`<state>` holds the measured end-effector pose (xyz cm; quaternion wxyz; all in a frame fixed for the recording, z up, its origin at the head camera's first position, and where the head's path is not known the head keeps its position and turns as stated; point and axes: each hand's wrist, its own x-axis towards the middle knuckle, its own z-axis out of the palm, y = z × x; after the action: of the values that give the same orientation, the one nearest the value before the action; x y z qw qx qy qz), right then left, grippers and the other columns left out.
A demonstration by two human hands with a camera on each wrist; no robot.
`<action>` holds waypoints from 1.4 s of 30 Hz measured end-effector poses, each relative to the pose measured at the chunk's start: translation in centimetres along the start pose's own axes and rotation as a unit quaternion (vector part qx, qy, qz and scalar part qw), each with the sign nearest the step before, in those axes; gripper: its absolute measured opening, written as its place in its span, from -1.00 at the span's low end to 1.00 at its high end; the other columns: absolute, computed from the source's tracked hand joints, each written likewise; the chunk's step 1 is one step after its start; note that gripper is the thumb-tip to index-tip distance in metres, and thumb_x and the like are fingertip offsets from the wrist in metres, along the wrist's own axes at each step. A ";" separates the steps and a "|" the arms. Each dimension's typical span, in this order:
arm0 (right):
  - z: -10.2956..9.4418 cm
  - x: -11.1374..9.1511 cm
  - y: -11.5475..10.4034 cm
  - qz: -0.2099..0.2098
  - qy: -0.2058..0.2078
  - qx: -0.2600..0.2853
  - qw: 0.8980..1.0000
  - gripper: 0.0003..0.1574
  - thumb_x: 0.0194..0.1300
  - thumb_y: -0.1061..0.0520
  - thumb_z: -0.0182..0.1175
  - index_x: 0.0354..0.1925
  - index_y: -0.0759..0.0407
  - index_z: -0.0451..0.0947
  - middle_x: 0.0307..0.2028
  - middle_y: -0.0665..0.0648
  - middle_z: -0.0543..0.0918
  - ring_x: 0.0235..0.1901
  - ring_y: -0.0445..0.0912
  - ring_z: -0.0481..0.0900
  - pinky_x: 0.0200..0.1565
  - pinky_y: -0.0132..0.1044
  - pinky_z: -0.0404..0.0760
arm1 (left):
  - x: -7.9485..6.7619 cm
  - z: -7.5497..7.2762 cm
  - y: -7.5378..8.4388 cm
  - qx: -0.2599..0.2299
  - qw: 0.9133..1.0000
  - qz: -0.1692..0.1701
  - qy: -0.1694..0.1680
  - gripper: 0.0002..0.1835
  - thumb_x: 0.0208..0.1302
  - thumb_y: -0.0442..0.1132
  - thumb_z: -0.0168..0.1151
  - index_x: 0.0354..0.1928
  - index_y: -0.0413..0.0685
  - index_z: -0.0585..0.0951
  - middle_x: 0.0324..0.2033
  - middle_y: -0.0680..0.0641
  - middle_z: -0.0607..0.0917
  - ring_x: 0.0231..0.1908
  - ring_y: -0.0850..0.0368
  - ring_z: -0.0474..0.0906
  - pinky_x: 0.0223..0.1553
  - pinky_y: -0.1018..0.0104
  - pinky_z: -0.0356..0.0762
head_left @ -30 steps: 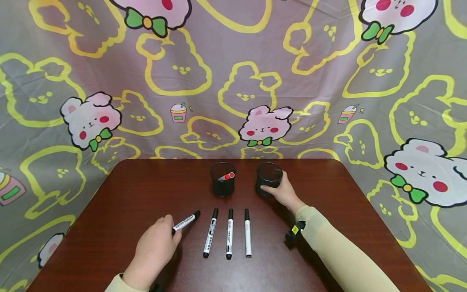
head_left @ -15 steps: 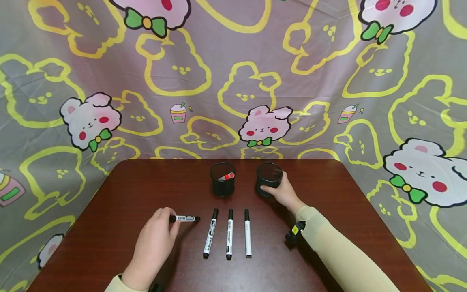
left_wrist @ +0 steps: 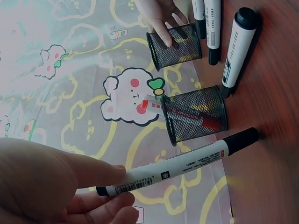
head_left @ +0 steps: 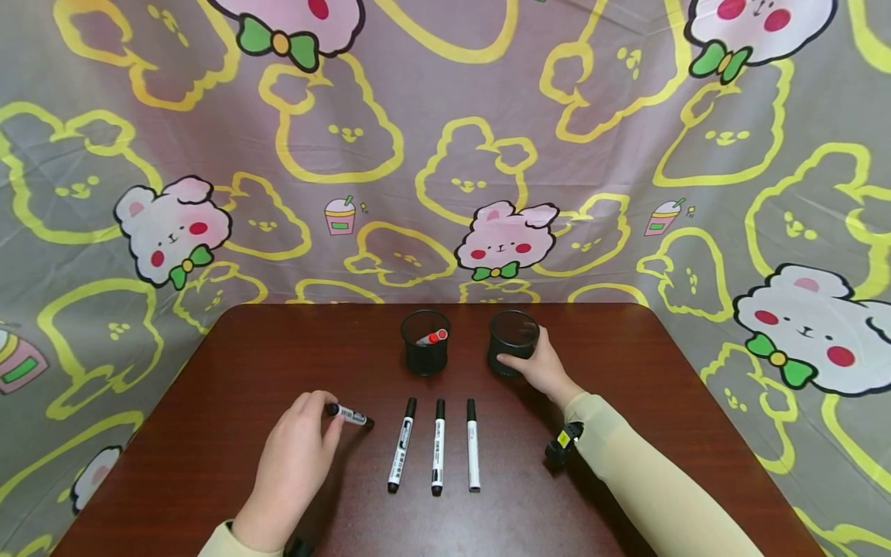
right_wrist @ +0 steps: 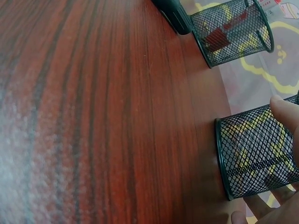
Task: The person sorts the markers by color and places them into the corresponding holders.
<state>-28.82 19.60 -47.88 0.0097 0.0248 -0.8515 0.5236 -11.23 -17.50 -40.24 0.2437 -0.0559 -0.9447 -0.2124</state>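
Observation:
My left hand [head_left: 295, 456] pinches a white marker [head_left: 353, 415] by its rear end, between thumb and fingers. In the left wrist view this marker [left_wrist: 173, 165] has its black cap pointing away from the hand, close to the table surface. With my right hand [head_left: 547, 370] I grip the right-hand black mesh pen holder [head_left: 511, 340] around its side, and it stands upright near the table's back. The right wrist view shows the thumb and fingers around this mesh holder [right_wrist: 257, 154]. Three more white markers with black caps, left [head_left: 401, 445], middle [head_left: 438, 449] and right [head_left: 473, 445], lie between the hands.
A second mesh pen holder [head_left: 425, 357] stands left of the gripped one, with red-ended markers [head_left: 437, 336] leaning inside. The brown wooden table [head_left: 592, 340] ends at a patterned cloth [head_left: 605, 155] hanging behind it. A small black device [head_left: 562, 445] sits at my right wrist.
The marker in my left hand has turned, its capped end swinging from pointing up and away to pointing right and slightly toward me. My right hand and the holders have stayed put.

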 end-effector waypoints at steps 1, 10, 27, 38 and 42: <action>0.0 0.0 0.0 0.000 0.000 0.000 1.000 0.19 0.20 0.03 0.54 0.51 0.20 0.00 0.40 0.31 0.34 0.41 0.21 0.36 0.44 0.21 0.30 | 0.0 0.0 0.0 0.000 1.000 -0.001 0.000 -0.72 0.18 -0.37 0.50 -0.11 -0.27 0.63 -0.31 -0.16 0.68 -0.35 -0.06 0.64 -0.33 -0.02 0.61; 0.0 0.0 0.1 0.000 0.001 0.000 1.000 0.18 0.20 0.03 0.54 0.50 0.21 0.01 0.40 0.31 0.35 0.41 0.21 0.36 0.44 0.21 0.30 | 0.1 0.0 0.0 0.001 1.000 -0.008 -0.006 -0.74 0.25 -0.35 0.45 -0.08 -0.29 0.63 -0.27 -0.18 0.70 -0.29 -0.12 0.67 -0.27 -0.07 0.64; -0.1 0.0 0.1 0.000 0.000 0.005 1.000 0.19 0.20 0.02 0.54 0.52 0.19 0.00 0.42 0.30 0.33 0.43 0.20 0.33 0.45 0.21 0.28 | 0.3 -0.4 -0.2 0.000 1.000 -0.003 0.005 -0.78 0.27 -0.36 0.43 -0.10 -0.27 0.64 -0.30 -0.18 0.69 -0.30 -0.14 0.67 -0.28 -0.07 0.64; -0.1 -0.2 0.0 -0.003 -0.004 0.008 1.000 0.20 0.21 0.02 0.53 0.52 0.21 -0.01 0.41 0.32 0.34 0.42 0.22 0.35 0.44 0.22 0.28 | 0.6 -0.8 0.2 -0.005 1.000 0.006 0.029 -0.76 0.22 -0.37 0.47 -0.11 -0.27 0.65 -0.33 -0.16 0.69 -0.42 -0.03 0.56 -0.41 0.07 0.50; -0.2 -0.2 0.0 -0.001 -0.006 0.007 1.000 0.21 0.21 0.01 0.53 0.52 0.20 -0.02 0.42 0.32 0.34 0.42 0.21 0.35 0.44 0.22 0.29 | 0.8 -0.9 0.3 -0.007 0.999 0.006 0.031 -0.75 0.21 -0.37 0.48 -0.11 -0.26 0.65 -0.34 -0.15 0.68 -0.43 -0.01 0.53 -0.42 0.10 0.47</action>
<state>-28.63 19.73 -47.79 0.0053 0.0288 -0.8478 0.5295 -11.44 -17.58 -39.07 0.2741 -0.0562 -0.9347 -0.2190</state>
